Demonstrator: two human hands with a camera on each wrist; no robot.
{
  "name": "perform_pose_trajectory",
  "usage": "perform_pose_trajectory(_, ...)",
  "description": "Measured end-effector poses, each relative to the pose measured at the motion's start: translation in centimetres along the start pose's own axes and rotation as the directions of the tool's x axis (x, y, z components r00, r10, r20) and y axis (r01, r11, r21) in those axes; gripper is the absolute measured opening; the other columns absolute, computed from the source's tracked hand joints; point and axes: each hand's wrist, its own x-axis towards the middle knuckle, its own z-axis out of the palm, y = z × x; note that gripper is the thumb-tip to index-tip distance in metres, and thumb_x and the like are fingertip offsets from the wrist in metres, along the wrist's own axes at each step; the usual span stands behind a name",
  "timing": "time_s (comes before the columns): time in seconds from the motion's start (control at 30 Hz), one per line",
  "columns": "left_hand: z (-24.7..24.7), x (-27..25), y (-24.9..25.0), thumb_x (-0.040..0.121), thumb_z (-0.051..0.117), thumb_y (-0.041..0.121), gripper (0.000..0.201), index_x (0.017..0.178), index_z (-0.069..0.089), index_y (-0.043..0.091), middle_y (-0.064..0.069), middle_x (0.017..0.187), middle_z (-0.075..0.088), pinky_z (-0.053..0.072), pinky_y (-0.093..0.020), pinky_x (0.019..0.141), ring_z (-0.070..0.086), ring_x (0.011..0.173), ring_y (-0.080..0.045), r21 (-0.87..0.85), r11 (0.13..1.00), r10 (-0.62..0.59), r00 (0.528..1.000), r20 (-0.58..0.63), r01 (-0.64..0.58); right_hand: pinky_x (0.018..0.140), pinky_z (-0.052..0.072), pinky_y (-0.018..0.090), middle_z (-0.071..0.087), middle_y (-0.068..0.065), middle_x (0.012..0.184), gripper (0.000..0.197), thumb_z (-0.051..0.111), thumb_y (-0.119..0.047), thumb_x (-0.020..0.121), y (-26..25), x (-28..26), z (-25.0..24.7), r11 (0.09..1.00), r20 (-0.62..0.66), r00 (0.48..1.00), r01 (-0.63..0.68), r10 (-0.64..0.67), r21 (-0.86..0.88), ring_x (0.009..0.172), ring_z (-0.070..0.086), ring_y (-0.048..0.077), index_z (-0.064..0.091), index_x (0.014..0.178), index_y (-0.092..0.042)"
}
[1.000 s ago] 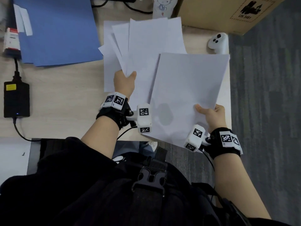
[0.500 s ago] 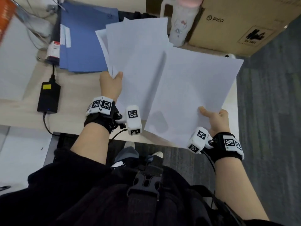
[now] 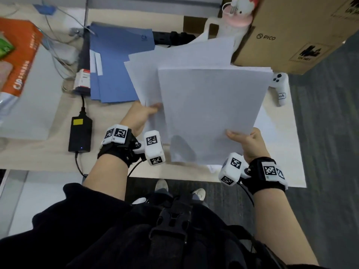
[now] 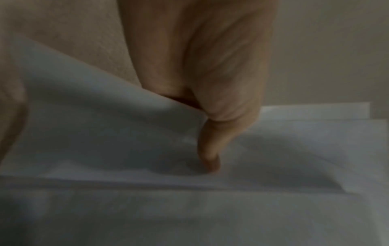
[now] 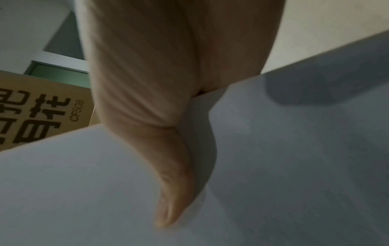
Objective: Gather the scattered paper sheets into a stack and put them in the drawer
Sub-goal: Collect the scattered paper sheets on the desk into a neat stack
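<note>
Above the near edge of the pale wooden desk point(image 3: 48, 154): left hand point(image 3: 140, 115) pinching a fanned bundle of white paper sheets point(image 3: 180, 61) at its lower left corner, thumb point(image 4: 208, 158) pressed on top, fingers hidden beneath. Right hand point(image 3: 248, 142) gripping a squarer bundle of white sheets point(image 3: 211, 113) at its lower right corner, thumb point(image 5: 174, 191) flat on the top face, remaining fingers out of sight below. Right bundle overlapping the left, both lifted clear of the desk and tilted toward the wearer; probably held so for merging the two into one stack, corner grips leaving the long edges free to slide together. Edges of the left bundle splayed, hence not yet squared. One further white sheet point(image 3: 279, 152) flat on the desk beneath the right wrist, apparently not yet gathered. No drawer in view in any picture.

Surroundings, outward: blue card folders point(image 3: 116, 65) just left of the fanned bundle; black power adapter point(image 3: 80, 134) with cable beside the left wrist; white handheld controller point(image 3: 279, 86) at the desk's right edge; brown cardboard box point(image 3: 291, 35) at upper right; white cartoon-cat bottle point(image 3: 233, 20) behind the sheets; orange printed packet point(image 3: 21, 55) at far left.
</note>
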Motion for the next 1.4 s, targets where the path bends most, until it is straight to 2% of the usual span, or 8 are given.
perform_pose_trajectory(0.13, -1.4, 1.0, 0.8, 0.069, 0.057, -0.011, 0.029, 0.06, 0.073, 0.011, 0.002, 0.066, 0.072, 0.049, -0.035, 0.089, 0.068, 0.07, -0.015, -0.116, 0.99, -0.068, 0.996, 0.066, 0.075, 0.075, 0.053, 0.03, 0.074, -0.002, 0.073, 0.008, 0.076, -0.006, 0.066, 0.0, 0.1, 2.5, 0.999, -0.055, 0.998, 0.04, -0.039, 0.013, 0.071, 0.068, 0.016, 0.076, 0.071, -0.012)
perform_pose_trajectory(0.27, -2.4, 1.4, 1.4, 0.045, 0.053, -0.005, 0.044, 0.086, 0.067, 0.002, -0.004, 0.078, 0.071, 0.052, -0.036, 0.086, 0.066, 0.083, -0.022, -0.002, 0.999, -0.047, 0.988, 0.146, 0.048, 0.068, 0.055, 0.029, 0.074, 0.002, 0.073, 0.009, 0.071, 0.001, 0.075, 0.2, 0.0, 4.3, 0.993, -0.121, 0.991, 0.068, -0.057, 0.097, 0.069, 0.068, 0.019, 0.072, 0.081, -0.005)
perform_pose_trajectory(0.4, -2.6, 0.4, 2.3, 0.061, 0.068, -0.016, 0.042, 0.089, 0.067, 0.016, 0.013, 0.077, 0.072, 0.052, -0.012, 0.07, 0.067, 0.076, 0.002, 0.185, 0.976, 0.022, 0.906, 0.423, -0.11, 0.063, 0.055, 0.027, 0.073, 0.001, 0.072, 0.01, 0.064, 0.004, 0.081, 0.7, -0.2, 6.1, 0.982, -0.169, 0.984, 0.085, -0.056, 0.168, 0.067, 0.069, 0.018, 0.069, 0.085, -0.003)
perform_pose_trajectory(0.63, -1.7, -0.2, 1.8, 0.078, 0.063, -0.013, 0.042, 0.111, 0.058, 0.013, 0.024, 0.067, 0.069, 0.049, -0.006, 0.062, 0.065, 0.069, 0.01, 0.068, 0.991, 0.073, 0.904, 0.422, -0.111, 0.066, 0.054, 0.027, 0.072, -0.002, 0.068, 0.023, 0.063, 0.011, 0.076, 1.6, -0.8, 6.1, 0.988, -0.206, 0.977, 0.075, -0.047, 0.134, 0.066, 0.068, 0.016, 0.072, 0.072, -0.01)
perform_pose_trajectory(0.97, -1.3, -0.1, 0.7, 0.078, 0.063, -0.012, 0.038, 0.104, 0.062, 0.016, 0.016, 0.086, 0.073, 0.053, -0.017, 0.077, 0.067, 0.087, -0.001, 0.098, 0.982, 0.095, 0.869, 0.486, -0.162, 0.077, 0.052, 0.022, 0.071, 0.001, 0.092, 0.06, 0.076, 0.001, 0.054, -0.4, -0.9, 4.1, 0.972, -0.164, 0.958, 0.229, -0.235, -0.057, 0.087, 0.066, 0.015, 0.059, 0.112, 0.003)
perform_pose_trajectory(1.1, -1.3, -0.3, 0.7, 0.076, 0.066, -0.01, 0.038, 0.097, 0.065, 0.022, 0.013, 0.091, 0.073, 0.053, -0.022, 0.082, 0.067, 0.092, -0.005, 0.093, 0.986, 0.083, 0.886, 0.456, -0.14, 0.076, 0.053, 0.025, 0.07, -0.01, 0.081, 0.045, 0.074, 0.004, 0.055, -1.0, -1.1, 3.8, 0.97, -0.131, 0.962, 0.232, -0.239, -0.066, 0.08, 0.064, 0.012, 0.062, 0.096, -0.009)
perform_pose_trajectory(1.27, -1.8, -1.2, 1.3, 0.053, 0.076, 0.019, 0.039, 0.091, 0.071, 0.025, -0.009, 0.102, 0.066, 0.046, -0.04, 0.095, 0.06, 0.099, -0.022, 0.082, 0.992, 0.047, 0.867, 0.496, -0.101, 0.066, 0.047, 0.011, 0.066, -0.01, 0.068, 0.036, 0.073, 0.013, 0.063, -0.9, -1.6, 3.2, 0.974, -0.129, 0.969, 0.195, -0.209, -0.116, 0.064, 0.06, -0.002, 0.062, 0.097, 0.013)
perform_pose_trajectory(1.4, -2.4, -2.2, 1.8, 0.048, 0.086, 0.038, 0.044, 0.09, 0.074, 0.034, 0.011, 0.094, 0.072, 0.05, -0.025, 0.09, 0.065, 0.094, -0.006, -0.007, 0.999, 0.029, 0.782, 0.623, -0.032, 0.073, 0.051, 0.021, 0.067, -0.002, 0.078, 0.04, 0.078, 0.01, 0.056, -0.9, -1.6, 3.4, 0.971, -0.142, 0.964, 0.207, -0.223, -0.12, 0.071, 0.063, 0.003, 0.064, 0.094, 0.006)
